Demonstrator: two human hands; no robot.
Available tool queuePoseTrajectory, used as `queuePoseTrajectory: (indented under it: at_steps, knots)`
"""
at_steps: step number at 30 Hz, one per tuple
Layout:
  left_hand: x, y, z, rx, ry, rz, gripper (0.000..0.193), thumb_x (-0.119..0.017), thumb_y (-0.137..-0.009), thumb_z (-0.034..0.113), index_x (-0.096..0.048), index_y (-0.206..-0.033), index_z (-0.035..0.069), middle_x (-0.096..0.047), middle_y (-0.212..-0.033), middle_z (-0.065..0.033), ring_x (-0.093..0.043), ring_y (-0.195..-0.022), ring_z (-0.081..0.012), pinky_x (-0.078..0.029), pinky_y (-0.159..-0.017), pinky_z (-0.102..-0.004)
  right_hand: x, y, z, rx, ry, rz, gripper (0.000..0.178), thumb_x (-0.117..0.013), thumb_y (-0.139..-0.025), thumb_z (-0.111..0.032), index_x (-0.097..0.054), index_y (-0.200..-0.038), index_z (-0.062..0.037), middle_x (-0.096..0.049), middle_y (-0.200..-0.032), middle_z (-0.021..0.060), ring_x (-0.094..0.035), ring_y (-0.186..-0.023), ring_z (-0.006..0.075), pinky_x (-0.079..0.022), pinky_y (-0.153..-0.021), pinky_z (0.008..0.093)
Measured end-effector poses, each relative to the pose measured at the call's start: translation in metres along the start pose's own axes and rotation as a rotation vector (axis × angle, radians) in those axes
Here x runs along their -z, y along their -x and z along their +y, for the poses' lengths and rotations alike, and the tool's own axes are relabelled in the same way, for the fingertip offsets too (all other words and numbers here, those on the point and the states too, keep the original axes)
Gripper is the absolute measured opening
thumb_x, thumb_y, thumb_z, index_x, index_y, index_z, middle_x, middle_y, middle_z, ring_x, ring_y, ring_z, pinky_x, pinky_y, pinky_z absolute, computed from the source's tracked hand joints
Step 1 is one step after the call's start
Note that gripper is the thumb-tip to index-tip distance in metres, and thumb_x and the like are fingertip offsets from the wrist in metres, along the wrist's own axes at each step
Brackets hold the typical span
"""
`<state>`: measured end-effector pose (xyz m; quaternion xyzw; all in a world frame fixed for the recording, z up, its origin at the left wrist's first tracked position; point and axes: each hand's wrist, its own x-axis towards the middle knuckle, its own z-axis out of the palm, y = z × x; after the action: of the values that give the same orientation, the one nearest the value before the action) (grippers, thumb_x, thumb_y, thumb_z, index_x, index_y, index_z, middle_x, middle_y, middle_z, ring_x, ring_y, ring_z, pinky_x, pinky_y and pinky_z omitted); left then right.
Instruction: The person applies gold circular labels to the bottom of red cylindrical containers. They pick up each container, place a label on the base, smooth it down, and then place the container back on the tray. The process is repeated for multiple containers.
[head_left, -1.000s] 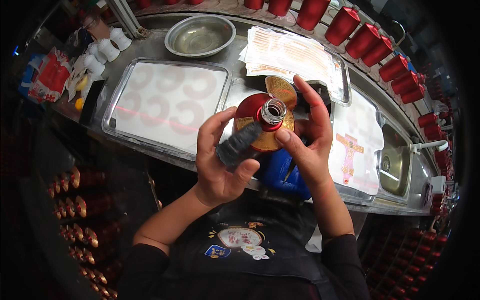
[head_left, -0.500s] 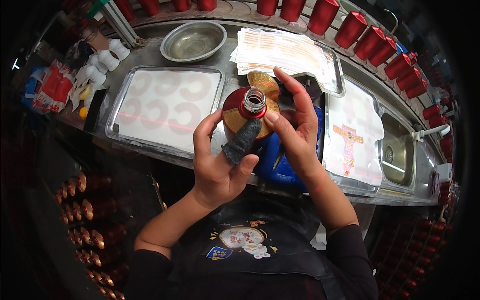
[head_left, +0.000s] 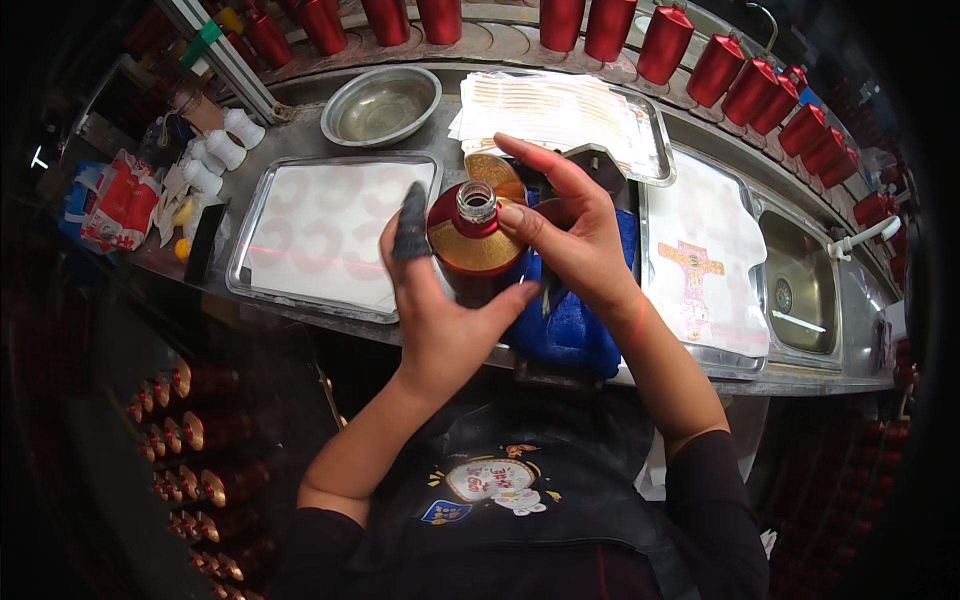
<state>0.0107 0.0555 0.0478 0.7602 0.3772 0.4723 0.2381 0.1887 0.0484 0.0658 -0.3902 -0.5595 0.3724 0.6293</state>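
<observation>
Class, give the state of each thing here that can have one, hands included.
Red bottle: upright, uncapped.
Gold label: rear part apparently lifted.
Left hand: spread open beside the bottle.
Black finger cover: worn.
Right hand: thumb at the bottle's neck.
Metal basin: upright, contents unclear.
Paper sheets: stacked.
Left tray: lined with white paper.
Cross-shaped label: lying flat.
White faucet: no visible flow.
Back-row bottles: standing.

Metal bench (head_left: pixel 290 142) — round metal bowl (head_left: pixel 382 112) | three shallow trays (head_left: pixel 665 163) | white spool-shaped pieces (head_left: pixel 241 126)
</observation>
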Motion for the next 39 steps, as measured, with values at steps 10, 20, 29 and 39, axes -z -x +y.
queuePoseTrajectory:
  at_steps: [10,20,29,39]
  knots:
    - [0.028,-0.034,-0.022,0.287,0.623,-0.429,0.111,-0.097,-0.059,0.008,-0.033,-0.149,0.004,-0.048,-0.143,-0.0105,-0.049,-0.134,-0.0196,-0.042,-0.112,-0.0368,0.006,0.002,-0.002,-0.062,0.016,-0.025,0.058,-0.075,-0.088,-0.005,-0.056,-0.142,-0.0011,-0.060,-0.139,0.0095,-0.061,-0.112,0.0090,-0.050,-0.090,0.0223]
    - [0.041,-0.036,-0.031,0.183,0.500,-0.485,0.096,-0.094,-0.059,0.006,-0.047,-0.142,0.004,-0.047,-0.149,-0.0112,-0.047,-0.137,-0.0220,-0.038,-0.114,-0.0381,-0.001,0.010,-0.012,-0.228,-0.127,0.075,0.061,-0.072,-0.086,0.001,-0.054,-0.144,-0.0003,-0.059,-0.138,0.0046,-0.058,-0.082,-0.0008,-0.047,-0.070,0.0154]
    - [0.042,-0.050,-0.028,0.418,0.972,-0.501,0.092,-0.091,-0.070,0.027,-0.045,-0.145,-0.002,-0.046,-0.152,-0.0188,-0.051,-0.135,-0.0266,-0.041,-0.113,-0.0405,-0.008,0.011,-0.008,-0.252,-0.095,0.346,0.052,-0.065,-0.089,0.002,-0.056,-0.140,-0.0003,-0.064,-0.120,0.0004,-0.051,-0.072,-0.0040,-0.041,-0.063,0.0132]
    - [0.032,-0.043,0.000,0.458,0.828,-0.373,0.059,-0.075,-0.083,0.007,-0.053,-0.137,0.001,-0.059,-0.132,-0.0094,-0.058,-0.121,-0.0174,-0.046,-0.105,-0.0336,-0.015,0.013,-0.018,-0.476,-0.260,0.136,0.031,-0.066,-0.093,-0.012,-0.065,-0.121,-0.0009,-0.064,-0.081,-0.0039,-0.058,-0.070,-0.0001,-0.042,-0.066,0.0142]
